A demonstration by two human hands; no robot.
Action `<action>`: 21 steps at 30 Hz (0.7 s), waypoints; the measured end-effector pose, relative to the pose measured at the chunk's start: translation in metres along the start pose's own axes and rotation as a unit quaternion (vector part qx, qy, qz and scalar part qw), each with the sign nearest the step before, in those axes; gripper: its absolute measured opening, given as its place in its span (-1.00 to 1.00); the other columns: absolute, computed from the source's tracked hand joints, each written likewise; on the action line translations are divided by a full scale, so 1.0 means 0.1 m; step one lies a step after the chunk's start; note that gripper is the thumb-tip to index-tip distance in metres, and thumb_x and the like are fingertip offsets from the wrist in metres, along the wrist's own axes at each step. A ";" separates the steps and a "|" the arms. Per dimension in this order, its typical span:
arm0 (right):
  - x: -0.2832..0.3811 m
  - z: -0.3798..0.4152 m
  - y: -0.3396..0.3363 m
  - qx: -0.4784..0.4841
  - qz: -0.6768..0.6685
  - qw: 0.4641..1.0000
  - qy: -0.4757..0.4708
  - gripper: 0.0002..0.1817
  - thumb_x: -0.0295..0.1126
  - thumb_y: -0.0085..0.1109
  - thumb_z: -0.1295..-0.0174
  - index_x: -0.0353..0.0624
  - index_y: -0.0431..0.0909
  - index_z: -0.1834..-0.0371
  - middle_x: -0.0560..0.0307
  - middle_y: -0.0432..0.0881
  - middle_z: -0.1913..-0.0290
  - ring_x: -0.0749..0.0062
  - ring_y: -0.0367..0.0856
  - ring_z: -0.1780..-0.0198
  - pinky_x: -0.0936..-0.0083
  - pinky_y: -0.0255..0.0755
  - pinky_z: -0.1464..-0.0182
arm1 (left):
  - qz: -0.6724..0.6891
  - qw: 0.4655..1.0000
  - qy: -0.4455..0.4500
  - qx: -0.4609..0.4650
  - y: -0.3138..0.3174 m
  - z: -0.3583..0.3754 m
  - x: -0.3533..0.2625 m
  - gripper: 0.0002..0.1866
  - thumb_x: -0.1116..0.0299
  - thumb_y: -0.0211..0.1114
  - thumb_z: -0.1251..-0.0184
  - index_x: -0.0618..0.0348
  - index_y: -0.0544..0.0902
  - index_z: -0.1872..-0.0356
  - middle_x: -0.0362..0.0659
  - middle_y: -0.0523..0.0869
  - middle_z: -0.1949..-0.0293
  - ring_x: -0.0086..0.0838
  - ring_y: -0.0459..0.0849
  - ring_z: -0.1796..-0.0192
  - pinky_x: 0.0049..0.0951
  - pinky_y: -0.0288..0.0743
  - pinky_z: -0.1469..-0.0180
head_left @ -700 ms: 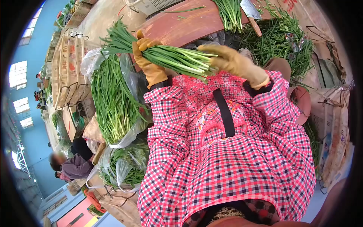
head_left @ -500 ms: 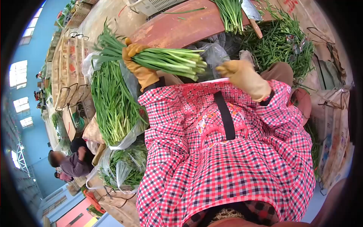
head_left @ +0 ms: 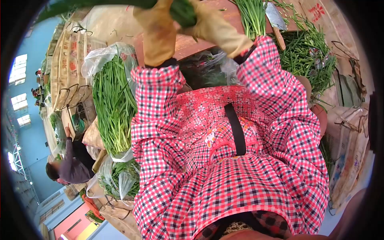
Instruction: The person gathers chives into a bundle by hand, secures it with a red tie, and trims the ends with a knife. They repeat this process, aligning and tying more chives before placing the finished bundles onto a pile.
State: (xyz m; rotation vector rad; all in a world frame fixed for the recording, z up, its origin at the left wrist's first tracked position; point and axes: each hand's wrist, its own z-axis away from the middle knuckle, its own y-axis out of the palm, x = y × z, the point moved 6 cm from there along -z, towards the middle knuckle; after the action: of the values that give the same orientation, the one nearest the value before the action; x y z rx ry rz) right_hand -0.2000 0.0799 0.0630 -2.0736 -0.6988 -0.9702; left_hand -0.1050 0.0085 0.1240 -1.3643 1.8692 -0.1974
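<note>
Both my hands wear tan gloves and are raised at the top edge of the view. My left hand [head_left: 158,34] is wrapped round a bunch of garlic chives [head_left: 183,13]. Its dark green leaves stretch leftward, blurred and partly cut off by the frame. My right hand [head_left: 216,32] grips the same bunch on the other side of my left hand. Beyond my right hand, another bunch of chives [head_left: 253,18] rests on a reddish-brown board [head_left: 192,46]. On that board's right side lies a cleaver [head_left: 276,18] with a wooden handle.
To the left, an open plastic bag [head_left: 96,58] holds long chives [head_left: 114,104]. Below it sits another bag of greens [head_left: 120,178]. Loose green trimmings [head_left: 308,60] are heaped at right. A person [head_left: 72,164] sits farther left beside stacked woven sacks [head_left: 72,68].
My left hand has carried the chives up and forward. My right hand, previously apart with nothing in it, has moved up and left onto the bunch. The person at left has stretched an arm out.
</note>
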 end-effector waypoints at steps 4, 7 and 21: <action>-0.85 -0.21 -0.09 -0.009 -0.084 0.996 0.009 -0.11 -0.57 0.44 -0.07 -0.03 0.21 -0.51 0.21 0.52 0.02 0.49 0.50 0.11 0.63 0.54 0.05 | -0.024 0.991 0.130 0.016 0.50 -0.10 0.24 -0.62 0.63 0.19 -0.22 0.19 0.66 -0.07 -0.08 0.72 0.19 -0.18 0.67 0.27 -0.37 0.55 0.09; -1.56 0.09 0.02 -0.012 -0.041 0.989 0.139 -0.16 -0.51 0.48 -0.06 -0.12 0.27 -0.45 0.20 0.54 0.09 0.46 0.49 0.12 0.59 0.50 0.04 | -0.072 0.993 0.063 0.070 0.89 -0.03 0.68 -0.62 0.63 0.23 -0.20 0.21 0.66 -0.07 -0.10 0.72 0.18 -0.24 0.66 0.27 -0.40 0.54 0.11; -1.00 0.36 0.66 0.088 0.264 0.952 0.131 -0.58 -0.32 0.35 0.02 -0.17 0.63 0.03 -0.16 0.72 0.37 -0.10 0.74 0.35 0.07 0.63 0.31 | 0.459 0.838 -0.283 -0.078 0.25 0.42 1.87 -0.67 0.54 0.37 -0.23 0.25 0.63 -0.05 -0.13 0.71 0.10 -0.43 0.68 0.11 -0.43 0.60 -0.02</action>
State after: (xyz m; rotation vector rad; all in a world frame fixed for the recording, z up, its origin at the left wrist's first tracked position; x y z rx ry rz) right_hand -0.1953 0.0537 -0.0593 -1.7909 -0.0743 -0.8132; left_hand -0.1141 -0.1284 -0.0120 -0.3953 1.8093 0.7805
